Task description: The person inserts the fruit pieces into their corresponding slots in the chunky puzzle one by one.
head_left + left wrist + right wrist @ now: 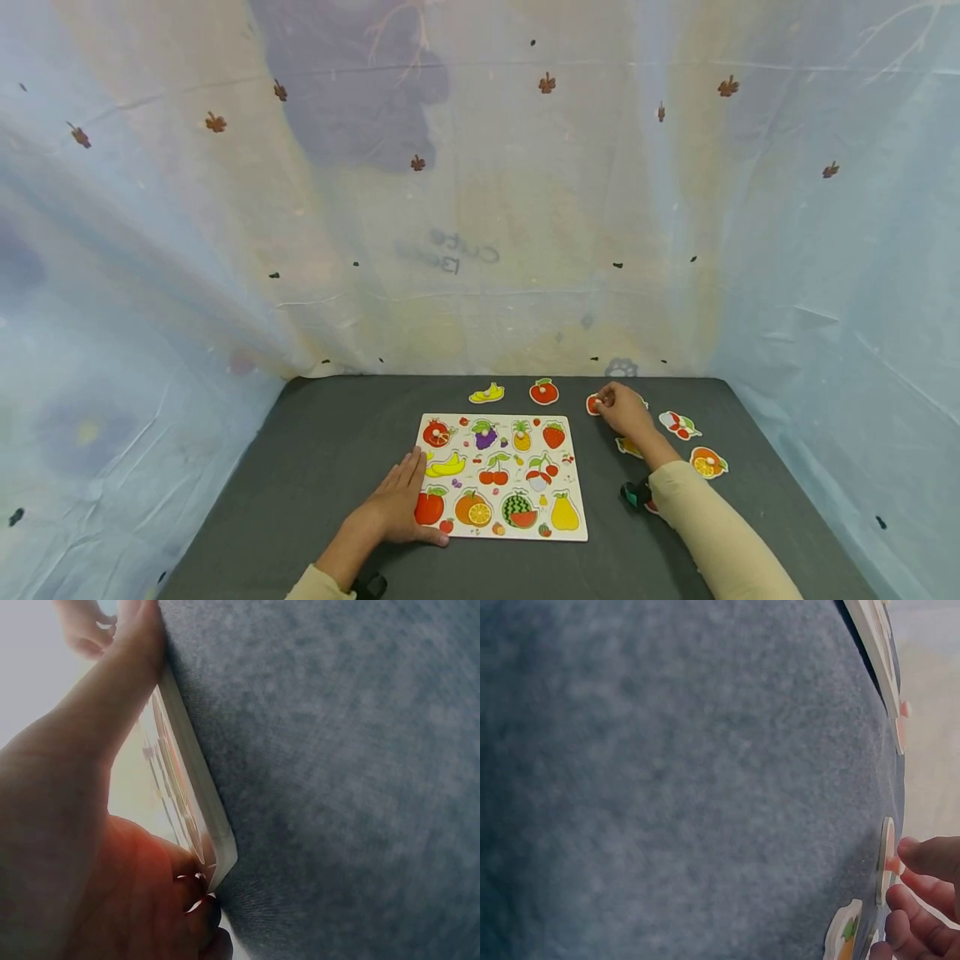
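Observation:
A white fruit puzzle board [517, 500] lies flat on the dark table. My left hand [397, 500] rests on its left edge, fingers straight over the side and thumb by the near edge; the left wrist view shows this hand [127, 795] along the board's rim [199, 776]. Beyond the board's far right corner, my right hand [624, 410] pinches the small knob of a red fruit puzzle piece [592, 405]. In the right wrist view that piece [886, 859] stays low at the cloth, thumb and fingers at its knob. My right hand partly hides it.
Behind the board lie a banana piece [487, 393] and a red round fruit piece [543, 392]. To the right are a cherry piece [679, 425], an orange piece [708, 462] and a partly hidden yellow piece [628, 447]. A patterned curtain [480, 208] hangs behind the table.

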`<action>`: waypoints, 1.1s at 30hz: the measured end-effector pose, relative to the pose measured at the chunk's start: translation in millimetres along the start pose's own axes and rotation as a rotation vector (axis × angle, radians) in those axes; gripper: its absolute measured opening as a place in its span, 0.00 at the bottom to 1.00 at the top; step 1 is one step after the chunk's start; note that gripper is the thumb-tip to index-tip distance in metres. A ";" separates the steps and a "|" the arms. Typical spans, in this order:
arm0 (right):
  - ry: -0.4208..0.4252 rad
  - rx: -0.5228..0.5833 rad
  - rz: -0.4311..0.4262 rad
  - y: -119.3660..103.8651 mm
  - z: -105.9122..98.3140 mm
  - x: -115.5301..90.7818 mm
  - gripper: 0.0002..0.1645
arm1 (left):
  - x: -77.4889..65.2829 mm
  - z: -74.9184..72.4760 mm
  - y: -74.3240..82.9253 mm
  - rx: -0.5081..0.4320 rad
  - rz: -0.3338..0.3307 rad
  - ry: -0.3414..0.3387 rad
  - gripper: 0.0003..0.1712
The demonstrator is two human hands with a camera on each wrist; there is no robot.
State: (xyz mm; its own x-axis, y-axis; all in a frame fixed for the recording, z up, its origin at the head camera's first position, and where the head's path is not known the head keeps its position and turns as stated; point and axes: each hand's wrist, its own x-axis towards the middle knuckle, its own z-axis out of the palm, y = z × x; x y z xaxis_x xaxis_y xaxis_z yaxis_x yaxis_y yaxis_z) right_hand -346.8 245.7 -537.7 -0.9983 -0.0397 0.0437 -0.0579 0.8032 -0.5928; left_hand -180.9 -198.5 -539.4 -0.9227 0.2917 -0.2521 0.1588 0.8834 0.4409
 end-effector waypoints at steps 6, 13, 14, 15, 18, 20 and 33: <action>0.005 -0.019 0.036 1.7 -0.2 0.1 0.12 | -2.9 -3.3 3.7 0.003 0.000 -0.022 0.87; 0.001 -0.030 0.063 5.2 1.9 -0.1 0.11 | -0.7 1.5 -1.1 -0.017 0.015 -0.006 0.87; 0.002 -0.034 0.064 5.3 2.0 -0.2 0.11 | -0.1 2.4 -2.3 -0.024 0.021 0.000 0.88; 0.004 -0.039 0.065 5.3 2.1 -0.1 0.11 | 1.6 4.6 -5.1 -0.027 0.026 0.001 0.88; 0.012 -0.049 0.065 5.3 2.0 0.4 0.11 | 5.6 8.6 -10.6 -0.032 0.035 0.010 0.90; 0.016 -0.053 0.066 4.9 2.2 0.7 0.12 | 9.2 11.8 -15.1 -0.020 0.031 0.008 0.91; 0.008 -0.032 0.028 -2.8 8.3 -1.3 0.11 | 8.0 11.6 -12.7 -0.020 0.035 0.013 0.90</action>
State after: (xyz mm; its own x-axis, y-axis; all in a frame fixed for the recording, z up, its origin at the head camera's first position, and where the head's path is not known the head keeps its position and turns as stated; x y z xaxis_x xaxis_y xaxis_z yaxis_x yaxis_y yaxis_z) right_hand -345.4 238.6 -542.8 -0.9994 -0.0123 0.0336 -0.0292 0.8228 -0.5676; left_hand -186.2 -203.1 -556.9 -0.9212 0.3175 -0.2248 0.1843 0.8651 0.4665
